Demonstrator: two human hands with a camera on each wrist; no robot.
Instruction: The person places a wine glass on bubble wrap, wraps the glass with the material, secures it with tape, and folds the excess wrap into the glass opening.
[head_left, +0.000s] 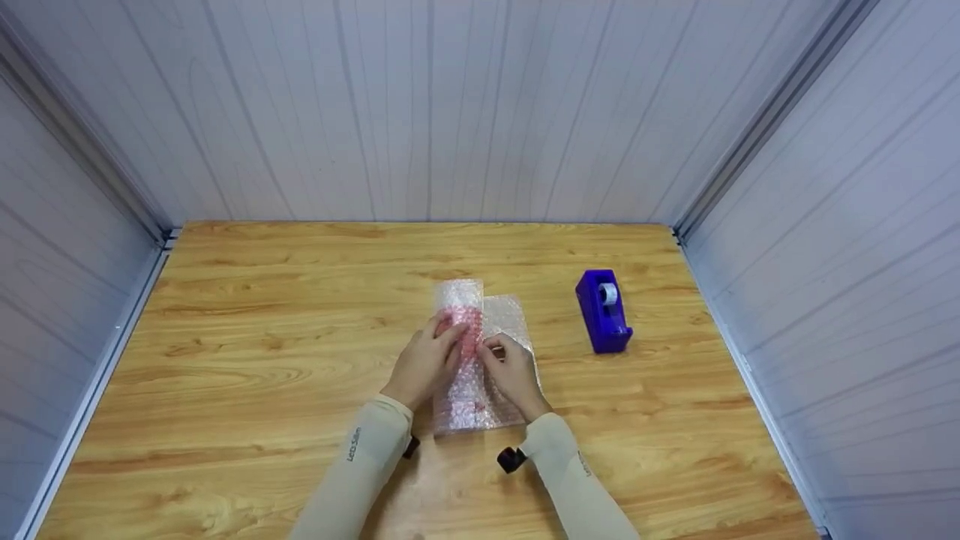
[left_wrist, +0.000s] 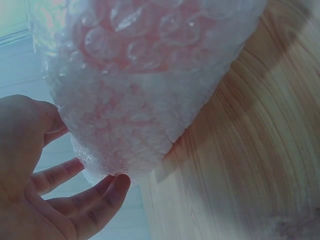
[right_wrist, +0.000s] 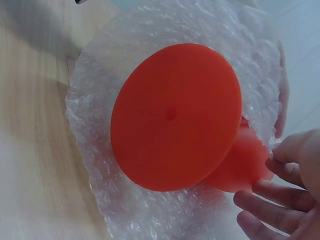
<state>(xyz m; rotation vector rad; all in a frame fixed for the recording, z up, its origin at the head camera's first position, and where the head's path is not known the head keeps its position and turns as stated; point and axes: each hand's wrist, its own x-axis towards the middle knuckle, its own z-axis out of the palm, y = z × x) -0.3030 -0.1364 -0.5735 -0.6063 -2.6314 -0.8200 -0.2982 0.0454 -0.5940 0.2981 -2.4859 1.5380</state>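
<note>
A sheet of bubble wrap (head_left: 506, 315) lies folded over a red, goblet-like piece (right_wrist: 175, 135) in front of me. The right wrist view shows its flat round disc with a small central dimple, and a rounded red body behind it. My left hand (head_left: 421, 364) holds the folded layer over the red piece from the left; in the left wrist view its thumb and fingertips (left_wrist: 119, 185) press against the wrap. On the other side, my right hand (head_left: 515, 375) pinches the wrap's edge between thumb and index finger, its remaining fingers spread near the red body.
A blue tape dispenser (head_left: 606, 315) with a roll of clear tape stands to the right on the wooden table (head_left: 262, 322). Pale panel walls (head_left: 427, 112) enclose the table at the back and both sides. Small black wrist cameras sit under both sleeves.
</note>
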